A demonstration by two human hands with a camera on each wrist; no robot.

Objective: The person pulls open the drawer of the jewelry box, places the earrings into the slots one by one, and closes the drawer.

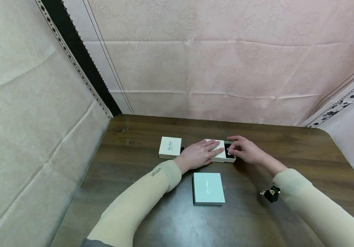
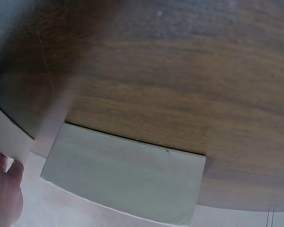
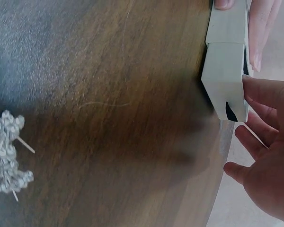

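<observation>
A slim white box [image 1: 218, 157] lies on the table with its drawer pulled partly out to the right, showing a black insert [image 1: 228, 146]. My left hand [image 1: 199, 153] rests flat across the box's sleeve with its fingers spread. Over the drawer, my right hand [image 1: 245, 150] pinches a small shiny earring [image 1: 229, 153] between thumb and index finger, right at the insert. In the right wrist view the thumb [image 3: 267, 92] is at the drawer's rim, and the other fingers curl beyond its end; the earring is hidden there.
A closed white box [image 1: 170, 146] stands left of my left hand. Nearer me lies a pale turquoise box [image 1: 209, 188]. A small dark object [image 1: 271, 194] is beside my right sleeve, next to clustered crystal jewellery [image 3: 8, 153]. Cloth walls [image 1: 226, 75] border the table.
</observation>
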